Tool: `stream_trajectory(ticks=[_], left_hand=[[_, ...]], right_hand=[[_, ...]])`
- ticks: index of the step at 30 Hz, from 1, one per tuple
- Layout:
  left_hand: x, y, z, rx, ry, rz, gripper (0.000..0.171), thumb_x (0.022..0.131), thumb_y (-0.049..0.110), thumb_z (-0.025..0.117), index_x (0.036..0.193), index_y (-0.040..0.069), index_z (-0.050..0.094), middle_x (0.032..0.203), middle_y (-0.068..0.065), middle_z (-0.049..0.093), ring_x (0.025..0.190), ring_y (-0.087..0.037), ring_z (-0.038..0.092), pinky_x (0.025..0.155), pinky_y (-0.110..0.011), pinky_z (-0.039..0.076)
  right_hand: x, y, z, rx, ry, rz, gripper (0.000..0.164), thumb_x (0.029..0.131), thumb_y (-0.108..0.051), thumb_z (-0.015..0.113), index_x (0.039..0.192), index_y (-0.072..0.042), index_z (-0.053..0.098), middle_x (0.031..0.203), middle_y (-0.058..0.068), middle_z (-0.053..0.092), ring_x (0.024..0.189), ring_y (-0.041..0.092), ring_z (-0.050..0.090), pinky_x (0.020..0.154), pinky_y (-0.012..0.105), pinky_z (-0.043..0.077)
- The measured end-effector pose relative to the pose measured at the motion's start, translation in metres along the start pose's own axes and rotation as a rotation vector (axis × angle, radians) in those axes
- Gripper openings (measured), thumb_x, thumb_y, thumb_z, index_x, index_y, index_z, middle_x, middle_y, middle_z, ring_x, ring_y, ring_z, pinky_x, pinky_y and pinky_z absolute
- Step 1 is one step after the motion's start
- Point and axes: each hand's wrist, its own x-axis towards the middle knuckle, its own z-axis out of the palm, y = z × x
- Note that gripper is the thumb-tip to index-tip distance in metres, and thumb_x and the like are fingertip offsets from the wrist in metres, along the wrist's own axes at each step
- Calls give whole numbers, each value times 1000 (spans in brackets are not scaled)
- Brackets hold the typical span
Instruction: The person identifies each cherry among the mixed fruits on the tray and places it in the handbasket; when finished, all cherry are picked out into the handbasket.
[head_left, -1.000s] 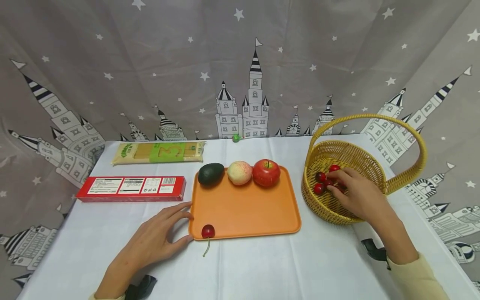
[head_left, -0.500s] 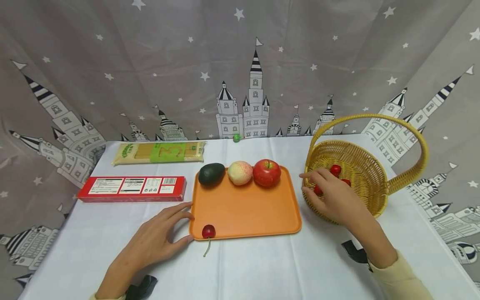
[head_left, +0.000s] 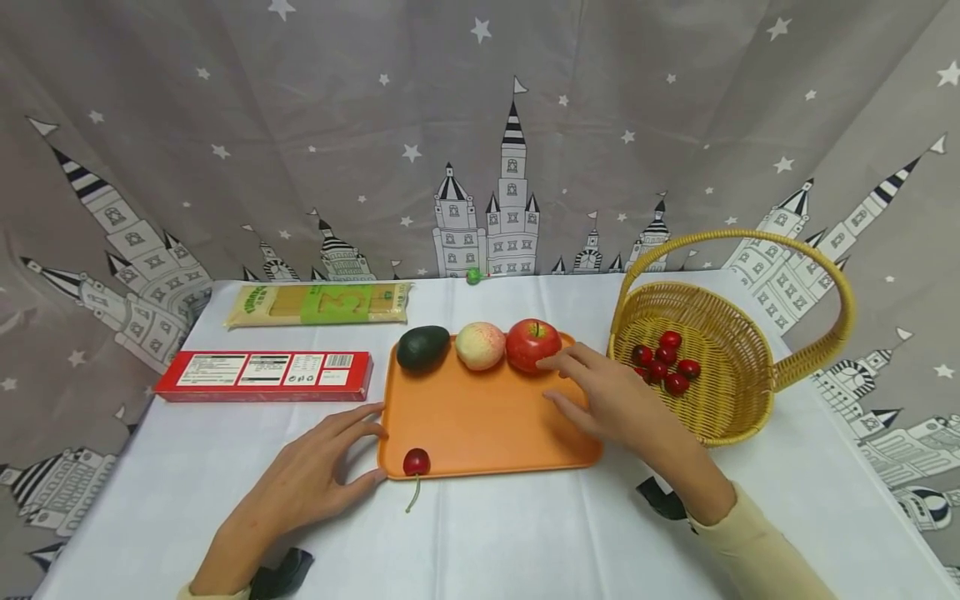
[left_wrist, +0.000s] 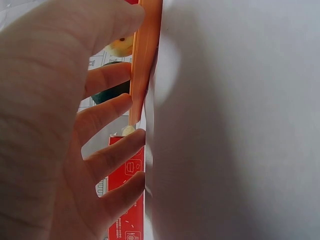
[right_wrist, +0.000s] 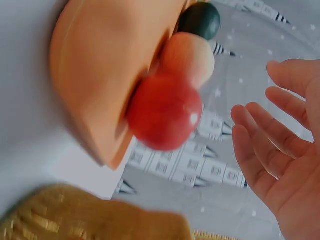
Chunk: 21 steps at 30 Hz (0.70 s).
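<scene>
My left hand (head_left: 311, 475) rests on the table with fingers spread, its fingertips right at the left edge of the orange tray (head_left: 495, 425). Over the tray's right side hangs my right hand (head_left: 607, 400), fingers loosely bent with nothing between them, just in front of the red apple (head_left: 533, 347). A pale peach (head_left: 480, 346) and a dark green avocado (head_left: 422, 348) line the tray's back edge beside the apple. One cherry (head_left: 416, 462) lies at the front left of the tray, its stem over the rim. Several cherries (head_left: 666, 365) are in the wicker basket (head_left: 738, 400).
The basket's tall handle (head_left: 846, 308) arches up on the right. At the left lie a red box (head_left: 262, 377) and a packet of noodles (head_left: 318, 304). A small green item (head_left: 473, 276) sits at the table's back edge, before a grey castle-print curtain (head_left: 337, 125).
My right hand has left the basket's cherries and moved left, out of the basket and over the tray's right side. The left hand stays in place.
</scene>
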Motion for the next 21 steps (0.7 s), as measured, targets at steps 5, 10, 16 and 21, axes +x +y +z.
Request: stream_trajectory(ticks=[5,10,16,21], left_hand=[[-1,0,0,-3,2,-2,53,86,52,87,131,28,71,161,-2,55,146,-32,54,113,-63,50],[-1,-1,0,-5,6,-2,52,85,52,87,130,29,72,161,-2,55,145,-32,54,113,-63,50],[0,0,0,-7,-3,-6,52,86,53,87,129,28,72,161,-2,55,145,-32,54,113,-64,50],[0,1,-1,-10,-12,-16,53,85,53,87,130,29,72,161,-2,55,146,-33,53,114,-64,49]], right_hand=[[9,-14,11,35,-25,-53,37,97,-27,83,130,-16,73,123,3,68,87,20,72,76,34,66],[17,-23,23,37,-60,-128,36,99,-27,81,131,-14,73,122,3,68,91,17,70,78,33,64],[22,-33,31,43,-117,-155,37,99,-28,79,133,-16,72,121,0,69,97,15,68,85,33,63],[27,-42,37,44,-152,-169,37,100,-30,78,134,-17,72,121,-1,69,96,14,67,79,31,61]])
